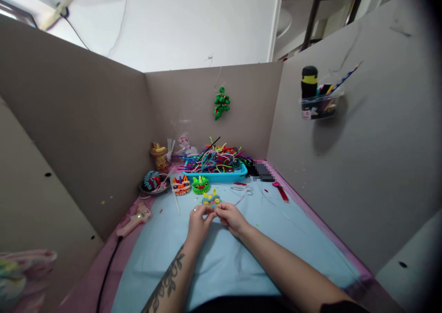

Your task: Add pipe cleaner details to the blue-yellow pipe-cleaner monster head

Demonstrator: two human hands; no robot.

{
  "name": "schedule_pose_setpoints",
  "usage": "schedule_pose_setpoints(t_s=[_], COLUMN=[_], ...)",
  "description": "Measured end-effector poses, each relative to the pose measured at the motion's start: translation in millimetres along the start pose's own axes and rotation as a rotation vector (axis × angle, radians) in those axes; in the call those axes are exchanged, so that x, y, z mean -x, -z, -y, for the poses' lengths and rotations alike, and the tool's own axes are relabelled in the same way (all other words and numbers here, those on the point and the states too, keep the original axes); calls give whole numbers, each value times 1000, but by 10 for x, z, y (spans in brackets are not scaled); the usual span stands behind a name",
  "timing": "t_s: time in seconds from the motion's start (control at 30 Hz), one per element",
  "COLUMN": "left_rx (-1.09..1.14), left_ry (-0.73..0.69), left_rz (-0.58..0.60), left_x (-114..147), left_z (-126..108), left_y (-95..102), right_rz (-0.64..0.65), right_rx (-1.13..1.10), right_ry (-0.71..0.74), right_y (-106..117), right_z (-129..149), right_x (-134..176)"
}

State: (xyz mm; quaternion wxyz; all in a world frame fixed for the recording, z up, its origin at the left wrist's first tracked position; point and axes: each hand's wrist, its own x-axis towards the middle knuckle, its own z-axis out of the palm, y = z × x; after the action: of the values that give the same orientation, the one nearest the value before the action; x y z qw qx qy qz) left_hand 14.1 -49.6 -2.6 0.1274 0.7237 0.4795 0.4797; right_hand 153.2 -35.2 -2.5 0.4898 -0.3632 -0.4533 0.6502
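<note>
My left hand [200, 221] and my right hand [232, 218] meet over the light blue cloth [221, 267]. Thumb and fingertips of each are pinched together, almost touching the other hand. What lies between them is too small and covered to make out. Just beyond the fingers sits a blue and yellow pipe-cleaner figure [211, 198], its lower part hidden by my hands. Farther back stand a green pipe-cleaner head [200, 185] and an orange and white one [181, 185]. A pair of scissors [244, 189] lies to the right of the figure.
A blue tray [214, 177] heaped with pipe cleaners [221, 159] stands at the back. At left are a pink glue gun [134, 222] with a black cord and a dark bowl [154, 188]. A phone [264, 171] and a red strap [282, 193] lie right. Grey panels enclose the table.
</note>
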Motion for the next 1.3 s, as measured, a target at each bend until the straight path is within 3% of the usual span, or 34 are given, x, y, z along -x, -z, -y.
schedule_pose_setpoints(t_s=[0.33,0.4,0.5,0.57,0.77,1.03,1.13,1.3], left_rx=[-8,9,47,63,51,109,137,193], left_ry=[-25,6,66,98,92,112,150,187], left_rz=[18,8,-19,-27,14,41,59,69], left_x=[-13,-16,-17,-17,-25,-25,-24,-41], left_z=[-42,-50,-47,-41,-47,-47,-47,-37], left_y=[31,38,39,34,28,13,14,21], right_rz=[-25,-60,-157,-154,-59,-44,-44,-59], right_rx=[49,178,487,670,1023,1141,1025,764], right_ry=[-2,112,439,628,862,900,860,675], right_y=[75,97,116,123,154,151,135,105], right_z=[46,76,125,143,110,113,120,154], right_x=[-29,-27,1,27,53,59,49,39])
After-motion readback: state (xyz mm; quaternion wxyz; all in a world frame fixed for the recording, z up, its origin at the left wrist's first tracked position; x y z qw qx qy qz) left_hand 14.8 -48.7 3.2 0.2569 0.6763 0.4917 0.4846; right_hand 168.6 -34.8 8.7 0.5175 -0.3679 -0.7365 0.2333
